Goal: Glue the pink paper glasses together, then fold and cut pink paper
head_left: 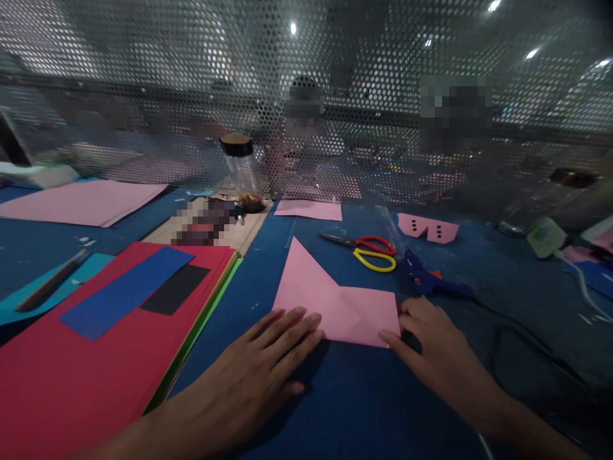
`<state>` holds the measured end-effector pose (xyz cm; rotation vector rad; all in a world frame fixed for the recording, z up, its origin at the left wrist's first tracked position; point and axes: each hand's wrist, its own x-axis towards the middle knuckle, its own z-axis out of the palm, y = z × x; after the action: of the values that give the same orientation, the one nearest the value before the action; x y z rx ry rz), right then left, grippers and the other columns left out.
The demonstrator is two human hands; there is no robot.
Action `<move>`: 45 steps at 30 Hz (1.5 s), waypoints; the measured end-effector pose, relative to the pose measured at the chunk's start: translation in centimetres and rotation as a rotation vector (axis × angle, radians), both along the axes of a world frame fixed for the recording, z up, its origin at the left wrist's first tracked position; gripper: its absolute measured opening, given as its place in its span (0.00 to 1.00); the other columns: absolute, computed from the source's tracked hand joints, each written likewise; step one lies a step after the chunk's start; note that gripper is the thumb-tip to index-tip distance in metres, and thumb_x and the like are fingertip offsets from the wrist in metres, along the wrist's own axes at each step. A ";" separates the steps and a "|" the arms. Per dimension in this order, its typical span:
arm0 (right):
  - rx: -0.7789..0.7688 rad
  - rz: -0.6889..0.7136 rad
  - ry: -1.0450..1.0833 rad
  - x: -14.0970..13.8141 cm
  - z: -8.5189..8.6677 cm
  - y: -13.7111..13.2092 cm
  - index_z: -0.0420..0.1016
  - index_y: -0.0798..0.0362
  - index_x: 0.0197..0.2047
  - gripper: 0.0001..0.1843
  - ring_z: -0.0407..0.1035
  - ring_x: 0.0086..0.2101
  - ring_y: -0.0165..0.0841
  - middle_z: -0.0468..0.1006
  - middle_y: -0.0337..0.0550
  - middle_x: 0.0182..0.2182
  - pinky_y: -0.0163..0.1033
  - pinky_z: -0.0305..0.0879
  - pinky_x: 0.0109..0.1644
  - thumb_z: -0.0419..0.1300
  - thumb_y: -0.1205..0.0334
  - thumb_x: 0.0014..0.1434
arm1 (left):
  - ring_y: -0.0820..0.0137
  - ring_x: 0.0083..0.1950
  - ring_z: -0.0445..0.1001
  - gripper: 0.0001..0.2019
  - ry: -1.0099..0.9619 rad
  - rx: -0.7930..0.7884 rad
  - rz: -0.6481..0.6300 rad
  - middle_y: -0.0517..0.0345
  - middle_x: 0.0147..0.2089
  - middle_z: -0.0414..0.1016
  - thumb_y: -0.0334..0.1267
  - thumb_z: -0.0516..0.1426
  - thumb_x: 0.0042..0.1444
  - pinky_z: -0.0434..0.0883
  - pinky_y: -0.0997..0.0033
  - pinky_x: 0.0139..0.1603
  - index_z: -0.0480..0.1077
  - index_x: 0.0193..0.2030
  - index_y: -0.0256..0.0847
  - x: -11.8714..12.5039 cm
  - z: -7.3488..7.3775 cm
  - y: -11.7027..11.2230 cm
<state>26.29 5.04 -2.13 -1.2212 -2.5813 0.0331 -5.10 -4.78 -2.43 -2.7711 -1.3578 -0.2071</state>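
Observation:
A folded pink paper (330, 297) lies on the blue table (364, 396) in front of me. My left hand (268, 361) lies flat with fingers stretched, its fingertips touching the paper's near left edge. My right hand (433, 345) rests at the paper's right corner, fingers curled loosely, the index fingertip on the near right corner. Neither hand grips anything.
A stack of red sheets (96, 345) with blue and black strips lies at left. Red-and-yellow scissors (371, 249), a blue glue gun (431, 281), a clear jar (242, 172), more pink paper pieces (428, 228) and a perforated metal screen (306, 96) stand behind.

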 end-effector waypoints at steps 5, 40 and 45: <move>-0.014 -0.009 -0.008 0.0 0.0 0.0 0.72 0.51 0.28 0.19 0.67 0.38 0.40 0.74 0.46 0.36 0.45 0.64 0.40 0.56 0.54 0.70 | 0.59 0.77 0.48 0.33 0.034 -0.007 0.008 0.59 0.79 0.46 0.45 0.51 0.72 0.51 0.55 0.76 0.41 0.78 0.45 0.0 0.0 0.0; -0.065 -0.003 -0.020 -0.1 0.2 0.2 0.69 0.51 0.28 0.18 0.67 0.37 0.39 0.73 0.45 0.36 0.46 0.63 0.39 0.56 0.54 0.70 | 0.59 0.77 0.51 0.33 -0.017 -0.078 0.029 0.59 0.78 0.49 0.44 0.50 0.72 0.54 0.54 0.75 0.39 0.78 0.48 0.1 0.1 0.0; -0.075 0.016 -0.011 -0.1 0.0 0.3 0.69 0.50 0.28 0.17 0.67 0.37 0.39 0.73 0.45 0.36 0.47 0.63 0.40 0.56 0.54 0.70 | 0.59 0.77 0.51 0.32 -0.023 -0.083 0.024 0.58 0.78 0.49 0.44 0.50 0.73 0.54 0.54 0.75 0.40 0.78 0.48 0.1 0.1 0.1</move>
<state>26.23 5.38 -2.10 -1.2299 -2.6206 0.1275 -4.97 -4.68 -2.34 -2.8262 -1.4359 -0.1871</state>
